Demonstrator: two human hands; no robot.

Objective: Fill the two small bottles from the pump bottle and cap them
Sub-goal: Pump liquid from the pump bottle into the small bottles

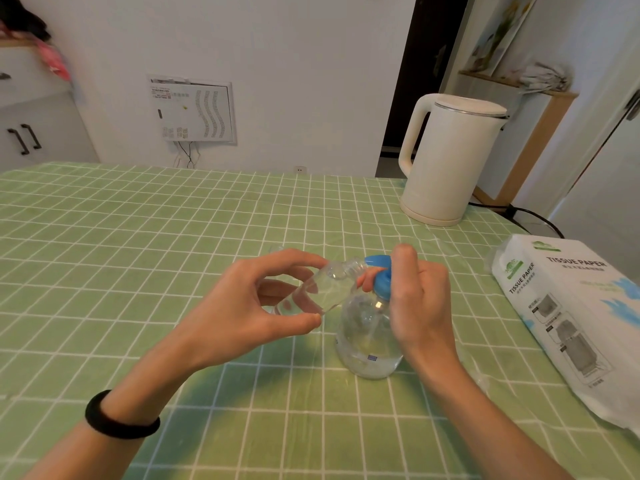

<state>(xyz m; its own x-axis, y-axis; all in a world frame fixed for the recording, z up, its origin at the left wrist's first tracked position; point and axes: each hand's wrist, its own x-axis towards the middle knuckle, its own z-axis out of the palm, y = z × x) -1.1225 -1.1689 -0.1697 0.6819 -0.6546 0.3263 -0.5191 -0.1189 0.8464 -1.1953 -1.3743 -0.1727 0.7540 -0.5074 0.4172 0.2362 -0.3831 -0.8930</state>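
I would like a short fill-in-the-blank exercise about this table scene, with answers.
1. The left hand holds the small bottle with its mouth toward the ____ pump top.
2. The right hand grips the pump bottle, which stands on a ____ checked cloth.
3. The pack on the right reads ____ PAPER.
Answers: blue; green; tissue.

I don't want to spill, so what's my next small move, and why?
Probably press the pump down: your left hand holds the small bottle tilted, its open mouth at the pump's tip, and your right hand holds the pump bottle.
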